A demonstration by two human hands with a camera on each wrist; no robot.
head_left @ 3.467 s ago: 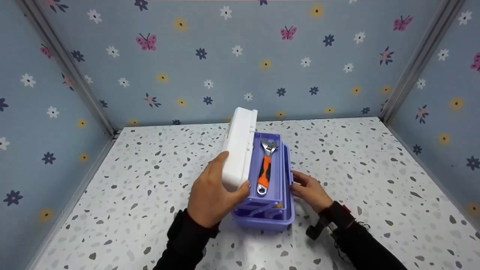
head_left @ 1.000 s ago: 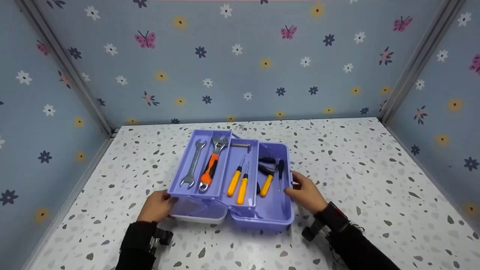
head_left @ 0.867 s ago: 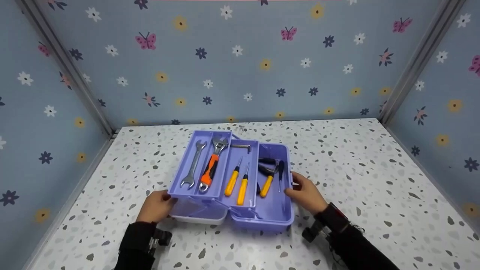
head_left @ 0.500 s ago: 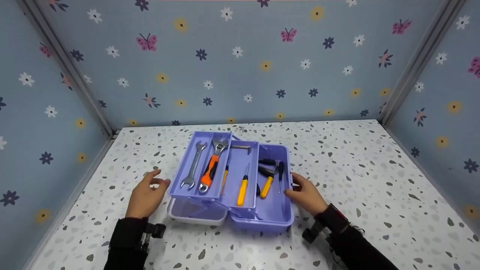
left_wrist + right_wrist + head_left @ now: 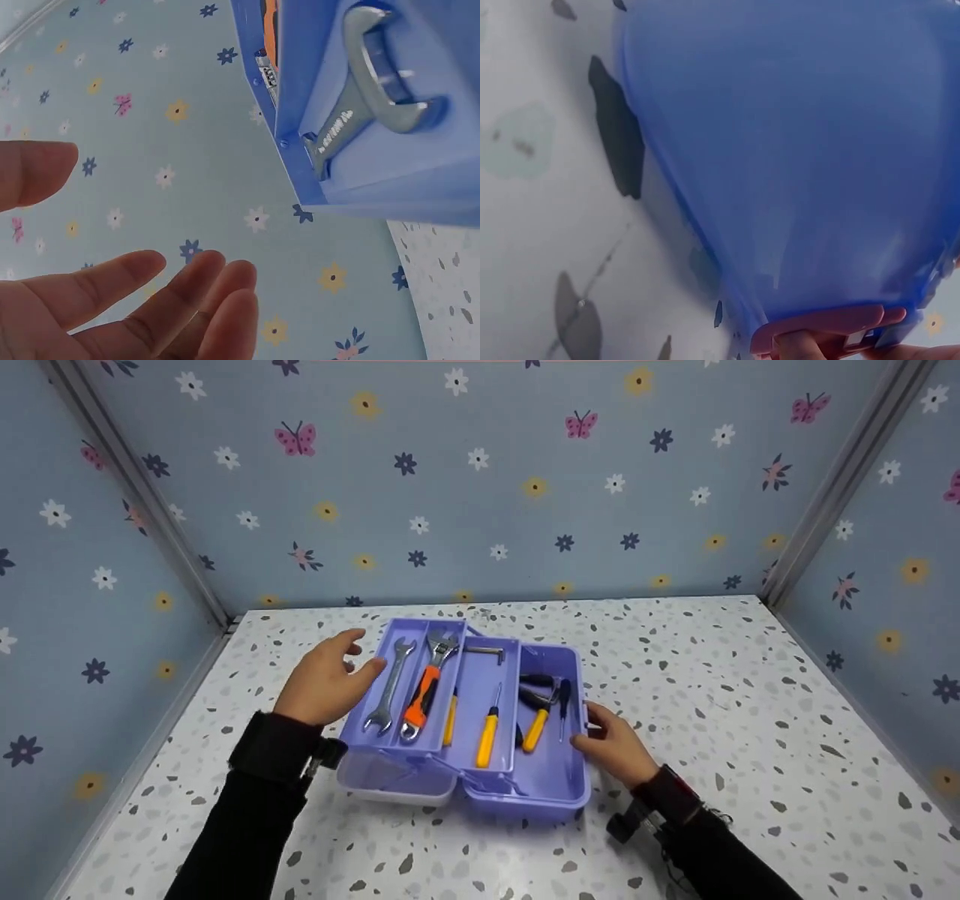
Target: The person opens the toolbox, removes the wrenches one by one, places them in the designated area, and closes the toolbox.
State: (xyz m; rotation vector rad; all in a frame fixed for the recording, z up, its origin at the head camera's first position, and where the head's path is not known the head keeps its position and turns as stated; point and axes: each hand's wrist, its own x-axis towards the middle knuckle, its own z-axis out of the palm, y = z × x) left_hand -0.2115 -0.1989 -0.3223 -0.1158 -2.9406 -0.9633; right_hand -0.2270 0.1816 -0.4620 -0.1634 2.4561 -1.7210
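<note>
A purple toolbox (image 5: 551, 780) stands with its trays fanned out to the left. My right hand (image 5: 619, 746) grips its right side, thumb at the rim; in the right wrist view the fingers are at a red latch (image 5: 817, 326). My left hand (image 5: 326, 679) is beside the upper tray's left edge, fingers apart and holding nothing. That tray bears an open-end wrench (image 5: 390, 686) and an orange-handled adjustable wrench (image 5: 425, 690). In the middle tray lie a yellow screwdriver (image 5: 487, 739), a hex key (image 5: 487, 651) and another yellow screwdriver (image 5: 450, 724), partly hidden under the upper tray.
The whitish lid (image 5: 394, 789) lies folded back at the left, under the upper tray. Deep in the box are a yellow handle (image 5: 535, 731), a small black screwdriver (image 5: 564, 709) and black-handled tools. Patterned walls (image 5: 480, 510) enclose the speckled table (image 5: 720, 697).
The lid has swung over to the left and the trays have spread. My left hand has let go and moved up along the tray. One yellow screwdriver has shifted left. The right hand stays put.
</note>
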